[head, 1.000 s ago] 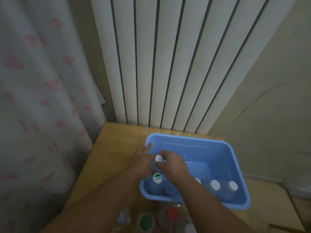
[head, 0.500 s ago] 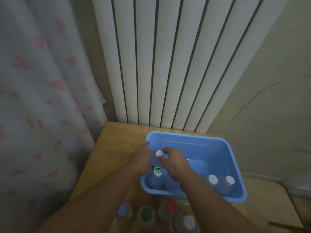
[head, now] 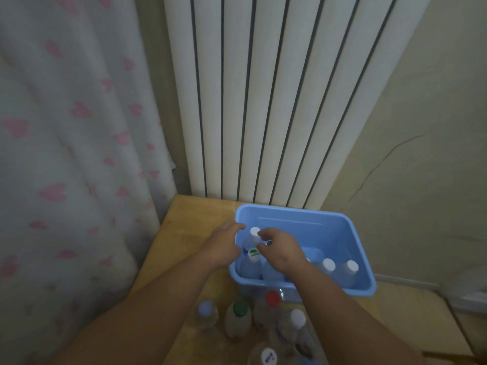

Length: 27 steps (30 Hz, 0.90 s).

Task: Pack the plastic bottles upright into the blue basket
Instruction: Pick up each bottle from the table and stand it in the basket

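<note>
Head view, entries by size. Blue basket (head: 290,222): on the table's far right part, place unchanged, near row already stocked with upright bottles. Left hand (head: 224,243): fingers straight, laid over the basket's left rim, much as a moment ago. Right hand (head: 279,248): earlier wrapped close about the cap, now drawn slightly back, fingertips curled at the neck; pinching or letting go, cannot tell. White-capped bottle (head: 253,237): upright inside the basket's left side, behind a green-capped bottle (head: 253,253); judged seated, release beginning. Radiator (head: 276,101): white, ribbed, behind. Curtain (head: 66,127): pink hearts, left. Wall (head: 421,154): cracked, right. Table (head: 189,219): wooden. Loose bottles (head: 240,320): several at the near edge, unpacked.
</note>
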Available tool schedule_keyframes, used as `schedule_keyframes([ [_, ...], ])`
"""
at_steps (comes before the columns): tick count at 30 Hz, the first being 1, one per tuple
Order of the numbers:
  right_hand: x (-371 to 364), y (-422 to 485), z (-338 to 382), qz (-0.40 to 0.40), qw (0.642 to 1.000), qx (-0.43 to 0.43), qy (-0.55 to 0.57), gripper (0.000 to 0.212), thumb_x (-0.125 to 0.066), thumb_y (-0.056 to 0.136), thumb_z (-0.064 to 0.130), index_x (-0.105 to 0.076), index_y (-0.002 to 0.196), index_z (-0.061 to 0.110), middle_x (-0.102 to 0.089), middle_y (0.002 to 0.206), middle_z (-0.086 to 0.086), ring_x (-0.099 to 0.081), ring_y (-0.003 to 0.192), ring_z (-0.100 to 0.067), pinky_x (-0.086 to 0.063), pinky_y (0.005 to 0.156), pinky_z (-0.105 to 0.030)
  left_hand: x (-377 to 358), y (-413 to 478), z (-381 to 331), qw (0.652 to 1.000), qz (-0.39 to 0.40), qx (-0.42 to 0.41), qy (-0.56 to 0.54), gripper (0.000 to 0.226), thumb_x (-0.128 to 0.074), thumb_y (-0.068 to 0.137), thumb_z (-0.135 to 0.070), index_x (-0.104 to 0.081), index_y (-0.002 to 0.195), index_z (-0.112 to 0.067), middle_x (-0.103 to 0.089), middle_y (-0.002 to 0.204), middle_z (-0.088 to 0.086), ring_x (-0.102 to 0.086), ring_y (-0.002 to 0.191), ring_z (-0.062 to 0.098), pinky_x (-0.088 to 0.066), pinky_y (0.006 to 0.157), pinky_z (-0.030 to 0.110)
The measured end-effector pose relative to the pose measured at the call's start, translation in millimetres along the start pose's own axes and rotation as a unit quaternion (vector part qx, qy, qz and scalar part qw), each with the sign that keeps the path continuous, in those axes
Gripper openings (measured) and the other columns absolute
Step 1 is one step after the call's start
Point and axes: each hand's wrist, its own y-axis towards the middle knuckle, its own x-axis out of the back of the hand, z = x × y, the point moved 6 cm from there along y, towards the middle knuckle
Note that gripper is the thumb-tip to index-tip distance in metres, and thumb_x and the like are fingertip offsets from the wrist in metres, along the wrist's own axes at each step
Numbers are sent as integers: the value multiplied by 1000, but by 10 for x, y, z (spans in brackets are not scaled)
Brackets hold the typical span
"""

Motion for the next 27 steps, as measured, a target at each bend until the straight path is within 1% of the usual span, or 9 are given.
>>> schedule_keyframes([
  [6,34,-307,56,-11,1000,-3,-10,40,-62,88,35,-56,127,25,-62,123,4,-58,109,-18,-44,89,-30,149,-322,-104,999,-27,-26,-10,66,-65,87,-8,-41,145,-29,-37,153,-3,-40,137,18,-41,109,33],
  [11,40,-605,126,-32,999,6,-22,37,-63,87,36,-60,122,24,-65,121,4,-60,107,-16,-47,94,-32,188,-614,-121,998,-24,-51,-16,65,-64,86,-10,-42,144,-30,-40,151,-2,-43,133,17,-43,104,31],
  [13,22,-734,118,-38,999,0,-26,34,-62,87,34,-61,120,26,-65,119,5,-62,104,-16,-49,88,-31,167,-723,-93,998,-20,-56,-17,64,-63,86,-10,-43,143,-30,-41,151,-1,-43,133,18,-42,103,29],
  [15,-14,-880,105,-35,999,-13,-19,34,-60,88,34,-60,121,27,-64,116,6,-65,95,-18,-52,75,-27,125,-835,-61,998,-13,-57,-29,62,-62,85,-10,-44,142,-29,-40,151,1,-43,134,19,-40,102,28],
  [16,-42,-950,95,-32,999,-19,-17,34,-59,88,34,-60,121,26,-64,115,6,-66,93,-19,-53,74,-29,99,-893,-48,998,-10,-57,-34,61,-63,86,-11,-45,142,-29,-41,151,1,-44,134,20,-40,101,27],
  [18,-100,-1075,68,-33,999,-22,-20,33,-60,88,33,-60,120,24,-65,114,2,-65,95,-20,-52,86,-33,50,-1015,-36,997,-4,-61,-40,59,-65,86,-15,-47,140,-29,-43,149,2,-46,131,20,-39,98,25],
  [19,-132,-1135,61,-31,999,-18,-32,31,-60,89,32,-61,119,23,-66,113,1,-64,96,-20,-50,88,-31,17,-1075,-26,997,1,-61,-41,58,-66,86,-17,-47,139,-29,-44,147,1,-47,130,20,-38,97,25],
  [22,-221,-1314,55,-5,998,-8,-67,24,-59,89,28,-66,111,22,-68,109,-3,-62,99,-21,-48,86,-29,-106,-1242,12,997,21,-59,-37,58,-65,84,-18,-49,138,-30,-45,146,2,-49,127,20,-41,95,25],
  [27,-335,-1540,-52,43,996,-18,-73,17,-59,87,29,-68,100,24,-67,96,1,-61,87,-17,-50,81,-30,-339,-1484,-47,996,45,-72,-18,54,-63,84,-9,-53,136,-24,-50,141,5,-52,123,21,-43,93,24],
])
